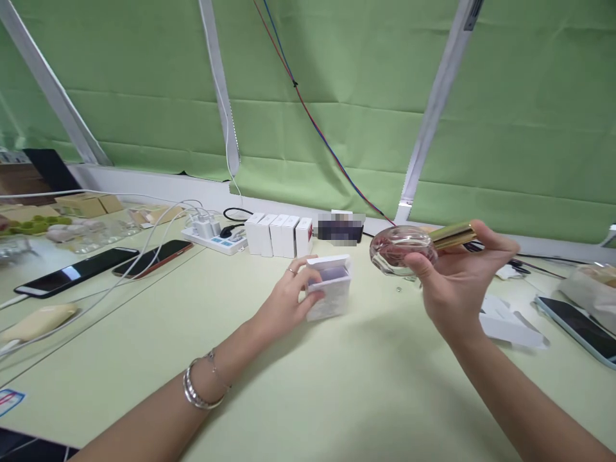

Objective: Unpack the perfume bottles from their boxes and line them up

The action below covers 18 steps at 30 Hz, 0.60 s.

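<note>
My left hand [296, 295] grips the left side of a small white box [331, 300], which stands upright on the table with its top flap open. Its thumb lies along the front and the fingers curl over the rim. Held up to the right of the box is a pink glass perfume bottle [399, 249] with a gold cap [452, 236]. My right hand [457, 282] is closed around it, thumb on the glass and fingers behind the cap. The bottle is tipped sideways, its cap pointing right, apart from the box.
Several small white boxes [279, 236] stand in a row at the back beside a power strip [214, 239]. Phones [77, 271] and white cables lie on the left. An opened white carton [510, 321] and another phone [580, 327] lie on the right.
</note>
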Each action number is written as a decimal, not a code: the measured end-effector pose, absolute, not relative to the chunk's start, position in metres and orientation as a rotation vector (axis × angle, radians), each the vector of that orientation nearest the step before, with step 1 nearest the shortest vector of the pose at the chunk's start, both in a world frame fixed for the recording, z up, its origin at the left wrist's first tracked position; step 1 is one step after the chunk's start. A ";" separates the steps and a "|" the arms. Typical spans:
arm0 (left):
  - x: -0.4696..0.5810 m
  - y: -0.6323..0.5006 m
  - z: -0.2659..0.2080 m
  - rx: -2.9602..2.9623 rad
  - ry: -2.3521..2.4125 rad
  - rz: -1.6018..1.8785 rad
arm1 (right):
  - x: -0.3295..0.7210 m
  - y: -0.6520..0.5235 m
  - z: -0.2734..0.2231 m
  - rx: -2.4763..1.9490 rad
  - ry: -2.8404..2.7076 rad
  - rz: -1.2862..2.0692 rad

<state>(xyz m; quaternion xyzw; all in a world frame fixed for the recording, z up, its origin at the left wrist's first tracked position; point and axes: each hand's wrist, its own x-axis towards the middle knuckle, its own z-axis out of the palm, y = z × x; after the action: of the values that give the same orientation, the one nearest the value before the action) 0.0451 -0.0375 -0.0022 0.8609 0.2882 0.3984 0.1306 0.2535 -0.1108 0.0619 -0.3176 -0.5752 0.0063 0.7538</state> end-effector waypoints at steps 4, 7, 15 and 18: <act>0.056 -0.056 -0.002 2.572 0.614 1.150 | 0.245 -0.113 0.050 -0.629 -1.433 0.133; 0.059 -0.063 -0.003 2.563 0.540 1.146 | 0.242 -0.107 0.036 -0.538 -1.621 0.189; 0.058 -0.057 -0.013 2.491 0.635 1.216 | 0.253 -0.096 0.018 -0.829 -1.814 0.077; 0.058 -0.058 -0.014 2.469 0.565 1.274 | 0.254 -0.098 0.021 -0.869 -1.867 0.009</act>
<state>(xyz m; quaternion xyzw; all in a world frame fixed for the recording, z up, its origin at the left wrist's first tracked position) 0.0581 -0.0583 -0.0136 0.8606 0.1968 0.4443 0.1526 0.2537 -0.0978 0.0211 -0.3615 -0.7772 0.0036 0.5150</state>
